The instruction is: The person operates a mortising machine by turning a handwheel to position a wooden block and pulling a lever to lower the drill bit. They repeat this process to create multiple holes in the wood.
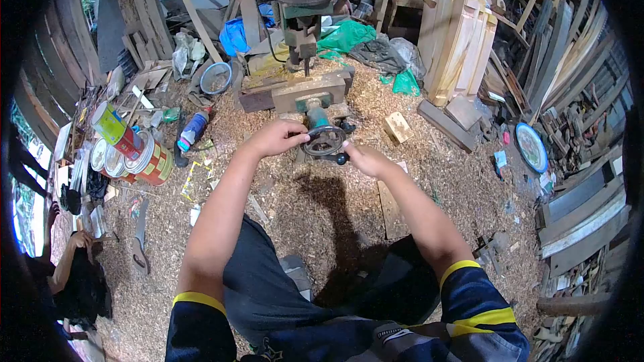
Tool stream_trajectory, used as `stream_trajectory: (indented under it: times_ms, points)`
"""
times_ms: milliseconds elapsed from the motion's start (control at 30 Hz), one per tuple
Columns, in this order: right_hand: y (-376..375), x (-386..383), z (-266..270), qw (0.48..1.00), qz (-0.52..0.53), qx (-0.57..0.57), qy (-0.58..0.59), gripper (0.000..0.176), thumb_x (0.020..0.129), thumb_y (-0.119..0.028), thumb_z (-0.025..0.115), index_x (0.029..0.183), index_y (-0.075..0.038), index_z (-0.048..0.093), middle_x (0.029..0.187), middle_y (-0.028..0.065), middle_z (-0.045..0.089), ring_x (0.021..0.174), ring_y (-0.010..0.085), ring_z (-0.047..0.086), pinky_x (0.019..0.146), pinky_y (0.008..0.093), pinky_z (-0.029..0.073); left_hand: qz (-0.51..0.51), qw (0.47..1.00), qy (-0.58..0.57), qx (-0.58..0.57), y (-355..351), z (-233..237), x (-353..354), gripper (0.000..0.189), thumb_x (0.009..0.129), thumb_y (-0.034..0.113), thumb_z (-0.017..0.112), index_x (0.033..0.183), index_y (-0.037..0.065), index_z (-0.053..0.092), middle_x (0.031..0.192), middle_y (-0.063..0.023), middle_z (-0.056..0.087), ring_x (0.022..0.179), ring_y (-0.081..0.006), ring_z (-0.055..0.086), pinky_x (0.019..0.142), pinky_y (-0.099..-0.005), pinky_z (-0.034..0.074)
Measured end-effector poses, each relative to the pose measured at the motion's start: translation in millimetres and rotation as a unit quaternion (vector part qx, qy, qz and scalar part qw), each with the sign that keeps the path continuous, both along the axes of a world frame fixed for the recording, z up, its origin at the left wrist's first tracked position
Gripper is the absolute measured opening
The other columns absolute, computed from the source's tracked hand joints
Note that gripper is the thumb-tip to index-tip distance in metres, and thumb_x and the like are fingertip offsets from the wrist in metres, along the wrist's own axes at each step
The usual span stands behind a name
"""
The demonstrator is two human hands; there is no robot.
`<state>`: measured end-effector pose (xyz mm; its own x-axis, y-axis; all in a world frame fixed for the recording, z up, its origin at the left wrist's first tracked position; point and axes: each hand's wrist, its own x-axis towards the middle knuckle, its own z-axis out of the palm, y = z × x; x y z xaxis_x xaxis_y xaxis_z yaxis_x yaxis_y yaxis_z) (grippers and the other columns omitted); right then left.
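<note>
Through the head view I see the left hand (276,139) and right hand (367,159) gripping opposite sides of the handwheel (325,141), which sits just in front of the clamped wooden block (309,94).

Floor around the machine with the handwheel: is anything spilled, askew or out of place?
The handsaw lies loose on the wood shavings at left, an odd place for a sharp tool. A green-and-red can sits tilted on other containers. The shavings spread widely, though they look like ordinary woodworking waste.
</note>
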<state>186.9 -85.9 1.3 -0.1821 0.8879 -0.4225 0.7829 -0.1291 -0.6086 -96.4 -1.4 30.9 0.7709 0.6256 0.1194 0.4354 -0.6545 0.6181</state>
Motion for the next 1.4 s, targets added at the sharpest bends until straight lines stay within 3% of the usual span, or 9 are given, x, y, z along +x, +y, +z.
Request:
stream_trajectory:
  times_ms: [100, 267, 367, 567, 700, 767, 933, 1200, 1400]
  points:
    - [-14, -24, -6, 0.996, 0.034, 0.080, -0.025, 0.090, 0.105, -0.069, 0.014, 0.138, -0.001, 0.063, 0.139, 0.0280, 0.062, 0.135, 0.0435, 0.055, 0.115, 0.0503, 0.041, 0.000, 1.000, 0.002, 0.020, -1, 0, 2, 0.032, 0.102, 0.033, 0.066, 0.110, 0.003, 0.073, 0.099, -0.0158, 0.073, 0.093, -0.0314, 0.070, 0.085, -0.0406, 0.054]
    - [7, 8, -14, 0.998, 0.047, -0.012, -0.029, 0.092, 0.106, -0.068, 0.012, 0.134, 0.002, 0.065, 0.138, 0.0297, 0.061, 0.135, 0.0437, 0.054, 0.116, 0.0495, 0.040, 0.003, 1.000, 0.004, -0.007, -1, 0, 1, 0.033, 0.102, 0.034, 0.065, 0.110, 0.002, 0.072, 0.098, -0.0162, 0.072, 0.092, -0.0331, 0.069, 0.085, -0.0415, 0.054]
    - [-5, -22, -15, 0.998, 0.031, 0.038, -0.035, 0.094, 0.105, -0.069, 0.011, 0.131, 0.003, 0.066, 0.137, 0.0298, 0.062, 0.133, 0.0444, 0.056, 0.115, 0.0496, 0.041, -0.008, 1.000, 0.009, 0.019, 0, -1, -1, 0.033, 0.102, 0.034, 0.065, 0.110, 0.002, 0.072, 0.096, -0.0160, 0.071, 0.091, -0.0333, 0.069, 0.084, -0.0422, 0.053]
    - [2, -7, -1, 0.996, 0.085, -0.006, -0.024, 0.091, 0.105, -0.069, 0.011, 0.131, -0.002, 0.067, 0.135, 0.0286, 0.064, 0.131, 0.0436, 0.057, 0.114, 0.0496, 0.042, 0.007, 1.000, 0.015, 0.007, -1, 2, -1, 0.033, 0.103, 0.034, 0.063, 0.110, 0.003, 0.072, 0.097, -0.0160, 0.072, 0.091, -0.0346, 0.069, 0.084, -0.0430, 0.053]
    - [0, -15, -8, 0.998, 0.065, 0.011, -0.012, 0.088, 0.105, -0.069, 0.015, 0.128, -0.003, 0.068, 0.124, 0.0284, 0.069, 0.124, 0.0442, 0.062, 0.108, 0.0507, 0.046, 0.005, 0.999, 0.020, 0.034, -1, -1, -2, 0.033, 0.102, 0.034, 0.064, 0.111, 0.003, 0.072, 0.100, -0.0164, 0.073, 0.094, -0.0346, 0.070, 0.085, -0.0430, 0.054]
    - [-3, -25, -12, 0.991, 0.072, 0.114, -0.002, 0.084, 0.107, -0.065, 0.023, 0.102, 0.003, 0.071, 0.102, 0.0286, 0.071, 0.104, 0.0464, 0.066, 0.095, 0.0503, 0.050, 0.007, 1.000, 0.014, 0.021, -1, -4, -2, 0.033, 0.102, 0.034, 0.064, 0.111, 0.003, 0.072, 0.100, -0.0166, 0.073, 0.095, -0.0346, 0.070, 0.085, -0.0429, 0.054]
    - [4, -12, -7, 0.995, 0.093, 0.040, 0.003, 0.090, 0.105, -0.070, 0.021, 0.106, 0.003, 0.073, 0.104, 0.0291, 0.072, 0.107, 0.0471, 0.067, 0.099, 0.0516, 0.050, 0.022, 1.000, 0.011, 0.018, -4, -5, -3, 0.034, 0.103, 0.034, 0.063, 0.113, 0.002, 0.071, 0.100, -0.0185, 0.072, 0.093, -0.0354, 0.070, 0.085, -0.0431, 0.054]
    - [1, -12, -4, 0.993, 0.084, 0.069, -0.038, 0.089, 0.105, -0.070, 0.022, 0.108, 0.003, 0.073, 0.111, 0.0300, 0.071, 0.111, 0.0474, 0.066, 0.101, 0.0514, 0.050, 0.009, 0.999, 0.023, 0.048, -3, 3, 3, 0.040, 0.106, 0.038, 0.056, 0.104, 0.001, 0.072, 0.099, -0.0185, 0.070, 0.095, -0.0370, 0.068, 0.085, -0.0449, 0.054]
    - [-1, -4, 12, 0.994, 0.075, 0.068, -0.043, 0.087, 0.105, -0.069, 0.025, 0.102, 0.003, 0.074, 0.107, 0.0302, 0.072, 0.107, 0.0478, 0.067, 0.097, 0.0518, 0.051, 0.110, 0.987, -0.008, 0.113, -10, 4, 27, 0.045, 0.107, 0.039, 0.052, 0.095, 0.000, 0.072, 0.099, -0.0165, 0.066, 0.094, -0.0371, 0.067, 0.083, -0.0456, 0.053]
